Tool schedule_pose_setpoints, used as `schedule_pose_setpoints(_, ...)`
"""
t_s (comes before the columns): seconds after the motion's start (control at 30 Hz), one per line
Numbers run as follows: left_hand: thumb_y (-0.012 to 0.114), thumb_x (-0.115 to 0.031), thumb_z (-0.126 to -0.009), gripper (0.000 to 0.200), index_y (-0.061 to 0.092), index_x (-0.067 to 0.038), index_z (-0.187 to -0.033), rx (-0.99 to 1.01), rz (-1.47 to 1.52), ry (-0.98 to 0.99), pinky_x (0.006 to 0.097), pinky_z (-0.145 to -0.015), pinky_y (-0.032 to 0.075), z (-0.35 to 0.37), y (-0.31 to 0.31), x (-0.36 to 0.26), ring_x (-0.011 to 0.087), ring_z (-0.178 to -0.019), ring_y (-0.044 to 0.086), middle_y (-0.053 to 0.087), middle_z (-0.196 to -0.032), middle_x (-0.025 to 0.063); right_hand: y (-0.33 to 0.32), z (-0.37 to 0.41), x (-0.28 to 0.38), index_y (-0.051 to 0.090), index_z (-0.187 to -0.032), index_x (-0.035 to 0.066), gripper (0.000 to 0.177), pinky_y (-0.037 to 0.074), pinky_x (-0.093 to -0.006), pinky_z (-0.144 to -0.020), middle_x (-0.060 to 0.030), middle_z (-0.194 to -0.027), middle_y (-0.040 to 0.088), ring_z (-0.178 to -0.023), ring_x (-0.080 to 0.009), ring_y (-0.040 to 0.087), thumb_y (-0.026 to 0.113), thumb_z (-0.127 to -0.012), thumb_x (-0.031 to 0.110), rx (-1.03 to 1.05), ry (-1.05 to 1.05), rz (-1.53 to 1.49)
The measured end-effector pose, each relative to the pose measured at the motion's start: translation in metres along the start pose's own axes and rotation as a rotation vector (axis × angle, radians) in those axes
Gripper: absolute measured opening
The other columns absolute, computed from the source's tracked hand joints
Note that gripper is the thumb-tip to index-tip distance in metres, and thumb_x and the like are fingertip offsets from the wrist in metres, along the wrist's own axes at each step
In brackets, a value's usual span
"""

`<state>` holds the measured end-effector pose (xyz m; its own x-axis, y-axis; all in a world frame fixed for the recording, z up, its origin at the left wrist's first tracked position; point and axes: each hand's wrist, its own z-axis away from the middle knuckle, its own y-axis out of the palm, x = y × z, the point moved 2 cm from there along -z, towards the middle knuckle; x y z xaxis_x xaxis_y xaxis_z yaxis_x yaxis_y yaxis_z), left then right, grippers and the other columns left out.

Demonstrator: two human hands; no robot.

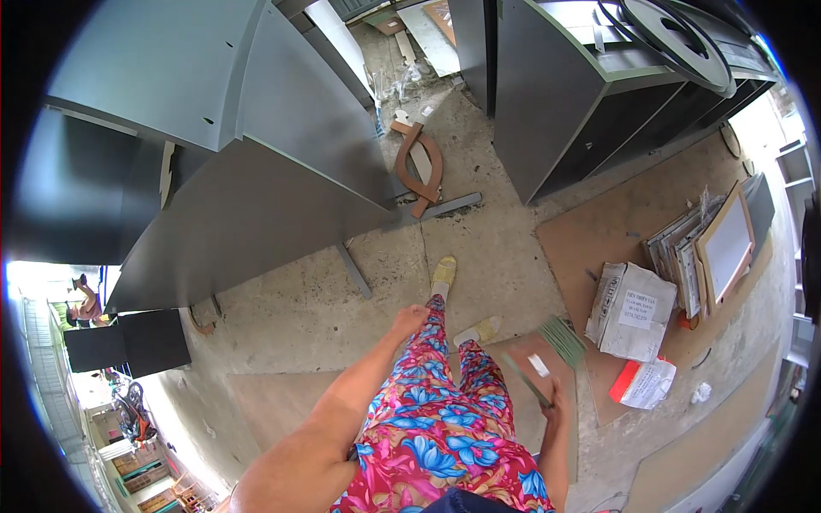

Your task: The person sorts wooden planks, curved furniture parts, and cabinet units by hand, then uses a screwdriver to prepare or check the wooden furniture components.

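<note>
My right hand [556, 407] grips the edge of a flat brown piece [528, 359] with a white label, held low beside my right leg. A fan of thin green strips [562, 344] shows just beyond its far edge. In front of my left thigh, my left hand [410, 320] is closed with its fingers curled, and nothing shows in it. My flowered trousers and yellowish shoes [444, 272] are below, one foot ahead of the other.
Large dark grey cabinets [282, 197] stand at left and right [547, 94]. Curved brown pieces [419, 167] and a grey strip [453, 205] lie ahead on the floor. At right are a taped carton [629, 312], stacked framed panels [723, 248] and a red-and-white package [646, 383]. A person [85, 306] is at far left.
</note>
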<state>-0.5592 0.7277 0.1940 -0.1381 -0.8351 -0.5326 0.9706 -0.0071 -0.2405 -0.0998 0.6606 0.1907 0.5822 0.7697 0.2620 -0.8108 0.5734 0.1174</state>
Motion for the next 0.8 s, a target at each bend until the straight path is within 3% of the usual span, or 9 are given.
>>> schedule_pose_setpoints(0.13,0.050,-0.050,-0.085,0.055,0.049,-0.005,-0.116,0.144,0.356,-0.141,0.0316,-0.066,0.050,0.017,0.007,-0.039,0.0201,-0.082,0.061,0.061,-0.102,0.0133,0.122,0.027,0.012,0.059,-0.100,0.001,0.031,0.049,-0.0283,-0.063,-0.0063,-0.088,0.063,-0.072,-0.0142,0.060,0.056,-0.087,0.029,0.181,-0.167,0.442)
schedule_pose_setpoints(0.2,0.048,-0.057,-0.084,0.064,0.044,-0.005,-0.122,0.239,0.490,-0.210,0.0308,-0.068,0.049,0.023,0.006,-0.046,0.0204,-0.088,0.060,0.058,-0.109,0.0140,0.165,0.040,0.012,0.057,-0.102,-0.002,0.031,0.048,-0.0260,-0.068,-0.0063,-0.090,0.062,-0.077,-0.0130,0.058,0.058,-0.086,0.025,0.350,-0.199,0.477)
schedule_pose_setpoints(0.3,0.056,-0.051,-0.082,0.066,0.040,-0.002,-0.125,0.440,0.685,-0.124,0.0314,-0.074,0.050,0.050,-0.001,-0.076,0.0217,-0.096,0.058,0.056,-0.111,0.0125,0.214,0.050,0.010,0.056,-0.103,-0.003,0.032,0.047,-0.0252,-0.072,-0.0068,-0.092,0.061,-0.080,-0.0123,0.058,0.062,-0.084,0.022,0.439,-0.292,0.504)
schedule_pose_setpoints(0.5,0.074,-0.027,-0.073,0.075,0.032,0.007,-0.125,0.196,0.810,-0.109,0.0338,-0.087,0.048,0.066,-0.023,-0.101,0.0234,-0.103,0.056,0.055,-0.111,0.0160,0.283,0.067,0.012,0.054,-0.106,-0.004,0.037,0.047,-0.0244,-0.074,-0.0073,-0.095,0.061,-0.083,-0.0121,0.058,0.065,-0.082,0.022,0.570,-0.302,0.599)
schedule_pose_setpoints(0.7,0.075,-0.027,-0.072,0.076,0.033,0.008,-0.125,0.139,0.809,-0.011,0.0309,-0.085,0.047,0.059,-0.060,-0.096,0.0196,-0.099,0.057,0.055,-0.111,0.0155,0.315,0.056,0.005,0.053,-0.110,-0.002,0.045,0.047,-0.0260,-0.076,-0.0077,-0.098,0.062,-0.084,-0.0117,0.058,0.068,-0.080,0.028,0.632,-0.257,0.773)
schedule_pose_setpoints(0.8,0.074,-0.028,-0.072,0.061,0.047,0.003,-0.117,0.145,0.788,0.136,0.0289,-0.078,0.047,0.060,-0.081,-0.103,0.0160,-0.092,0.058,0.059,-0.103,0.0097,0.345,0.064,0.018,0.047,-0.119,-0.006,0.052,0.041,-0.0325,-0.088,-0.0153,-0.112,0.057,-0.101,-0.0193,0.053,0.065,-0.081,0.026,0.558,-0.224,1.147)
